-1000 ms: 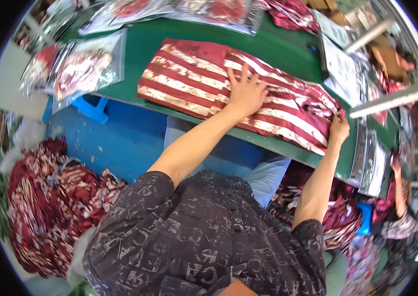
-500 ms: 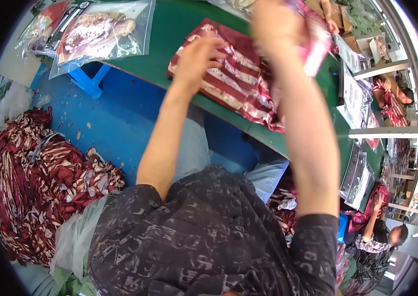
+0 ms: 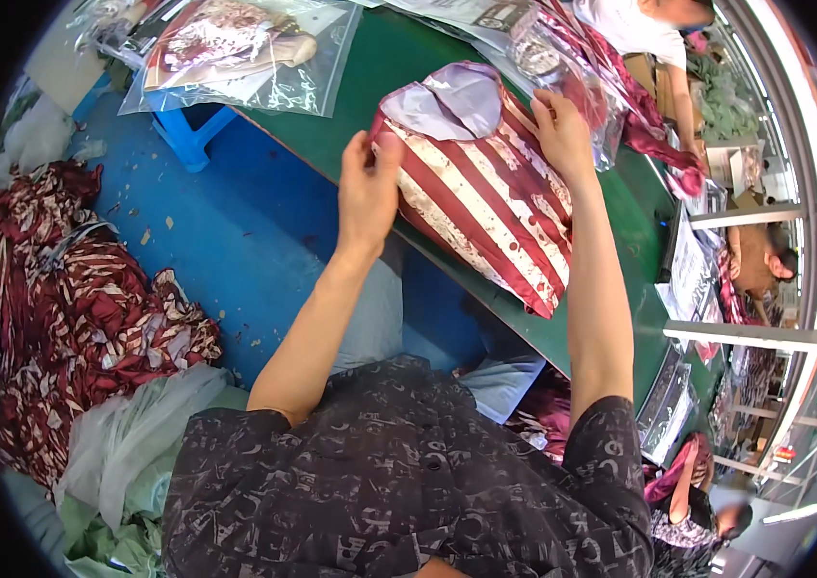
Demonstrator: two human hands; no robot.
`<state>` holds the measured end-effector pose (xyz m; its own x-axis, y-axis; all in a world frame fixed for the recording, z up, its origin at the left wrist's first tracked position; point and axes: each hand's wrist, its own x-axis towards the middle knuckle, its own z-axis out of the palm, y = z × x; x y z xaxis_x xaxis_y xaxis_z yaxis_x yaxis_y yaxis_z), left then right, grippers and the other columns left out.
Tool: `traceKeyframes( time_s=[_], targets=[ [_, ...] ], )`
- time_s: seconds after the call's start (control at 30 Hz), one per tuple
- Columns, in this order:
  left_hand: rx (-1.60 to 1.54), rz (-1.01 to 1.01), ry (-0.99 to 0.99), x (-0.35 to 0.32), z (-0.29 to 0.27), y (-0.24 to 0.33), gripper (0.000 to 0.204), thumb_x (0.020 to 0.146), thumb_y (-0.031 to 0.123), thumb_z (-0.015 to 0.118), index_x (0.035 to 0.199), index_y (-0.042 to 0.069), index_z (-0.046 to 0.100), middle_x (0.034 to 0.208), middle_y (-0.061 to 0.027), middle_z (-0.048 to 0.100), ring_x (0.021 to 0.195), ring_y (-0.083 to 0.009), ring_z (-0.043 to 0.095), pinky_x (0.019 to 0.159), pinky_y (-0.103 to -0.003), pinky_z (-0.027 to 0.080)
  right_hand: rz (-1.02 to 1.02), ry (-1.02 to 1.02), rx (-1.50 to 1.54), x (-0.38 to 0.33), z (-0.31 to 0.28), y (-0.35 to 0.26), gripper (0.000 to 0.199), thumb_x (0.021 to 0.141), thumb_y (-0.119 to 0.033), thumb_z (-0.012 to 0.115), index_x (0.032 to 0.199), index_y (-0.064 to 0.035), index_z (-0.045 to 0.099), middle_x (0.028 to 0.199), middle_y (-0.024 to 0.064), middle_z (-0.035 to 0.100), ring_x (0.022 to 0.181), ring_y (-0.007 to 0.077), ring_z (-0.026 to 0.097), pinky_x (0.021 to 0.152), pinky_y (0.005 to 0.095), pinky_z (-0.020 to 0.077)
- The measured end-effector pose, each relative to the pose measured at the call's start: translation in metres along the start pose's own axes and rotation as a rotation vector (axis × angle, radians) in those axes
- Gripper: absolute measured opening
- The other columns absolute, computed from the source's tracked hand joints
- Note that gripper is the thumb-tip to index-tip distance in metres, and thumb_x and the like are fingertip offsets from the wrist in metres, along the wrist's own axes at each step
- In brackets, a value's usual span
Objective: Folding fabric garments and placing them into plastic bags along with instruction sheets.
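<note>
A folded garment (image 3: 471,207) with maroon and cream stripes lies on the green table (image 3: 620,231), its wide neck opening showing a pale lining. My left hand (image 3: 370,188) is at the garment's left edge beside the neck, thumb over the cloth and fingers curled at the side. At the opposite edge, my right hand (image 3: 566,138) has bent fingers closed on the cloth near the neck. The fingertips of both hands are partly hidden. The garment's narrow lower corner points toward me, between my forearms.
A clear bag (image 3: 245,53) with a printed garment picture lies at the table's far left. More plastic packages (image 3: 534,48) lie beyond the garment. A heap of striped cloth (image 3: 71,328) sits on the blue floor (image 3: 235,222). A co-worker's arm (image 3: 683,106) reaches in at far right.
The garment now lies with its neck opening and stripes facing up, where a folded part showed before. My right hand has come down and back toward me to its right edge.
</note>
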<state>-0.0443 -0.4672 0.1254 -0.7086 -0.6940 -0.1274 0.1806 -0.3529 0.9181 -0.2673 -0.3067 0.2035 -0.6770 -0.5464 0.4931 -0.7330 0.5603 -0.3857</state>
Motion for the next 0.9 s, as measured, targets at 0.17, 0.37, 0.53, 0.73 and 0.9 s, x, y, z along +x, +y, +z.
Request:
traceKeyframes(
  time_s=[0.17,0.37,0.53,0.73,0.9],
  targets=[
    [0.248,-0.033,-0.055,0.005,0.024,0.020,0.054,0.091,0.007,0.059,0.140,-0.003,0.041,0.136,-0.0221,0.052,0.122,-0.0289,0.054,0.101,-0.033,0.046,0.313,-0.390,0.140,0.027,0.050,0.046,0.049,0.100,-0.043,0.052,0.106,0.0033,0.069,0.089,0.0155,0.071,0.085,0.0253,0.065,0.078,0.0339,0.0503],
    [-0.164,-0.049,-0.005,0.037,0.031,-0.022,0.055,0.084,-0.007,0.053,0.137,-0.001,0.043,0.124,-0.0172,0.058,0.102,-0.0203,0.061,0.086,-0.028,0.051,0.398,-0.403,-0.088,0.031,0.059,0.051,0.063,0.098,-0.057,0.042,0.104,-0.0006,0.071,0.105,0.0167,0.072,0.091,0.0378,0.066,0.083,0.0411,0.0514],
    [-0.497,0.076,-0.328,0.045,0.012,-0.006,0.056,0.082,-0.012,0.046,0.136,0.000,0.044,0.135,-0.0191,0.056,0.117,-0.0263,0.057,0.099,-0.031,0.047,0.450,-0.381,0.123,0.036,0.033,0.029,0.070,0.096,-0.063,0.043,0.105,0.0021,0.069,0.093,0.0202,0.071,0.090,0.0369,0.067,0.081,0.0406,0.0508],
    [0.134,0.191,-0.082,0.071,-0.040,-0.021,0.057,0.081,-0.009,0.050,0.137,0.001,0.045,0.136,-0.0174,0.055,0.117,-0.0257,0.056,0.097,-0.031,0.048,0.335,-0.280,-0.269,0.016,0.099,0.042,0.073,0.092,-0.067,0.043,0.128,-0.0066,0.063,0.121,0.0220,0.066,0.112,0.0398,0.062,0.092,0.0422,0.0494],
    [0.410,0.118,0.060,0.054,-0.058,0.016,0.055,0.083,0.001,0.057,0.136,-0.001,0.046,0.136,-0.0180,0.055,0.119,-0.0251,0.055,0.095,-0.031,0.049,0.364,-0.335,0.059,0.028,0.088,0.068,0.076,0.094,-0.063,0.050,0.134,0.0013,0.057,0.118,0.0181,0.068,0.107,0.0321,0.065,0.090,0.0391,0.0518]
  ],
)
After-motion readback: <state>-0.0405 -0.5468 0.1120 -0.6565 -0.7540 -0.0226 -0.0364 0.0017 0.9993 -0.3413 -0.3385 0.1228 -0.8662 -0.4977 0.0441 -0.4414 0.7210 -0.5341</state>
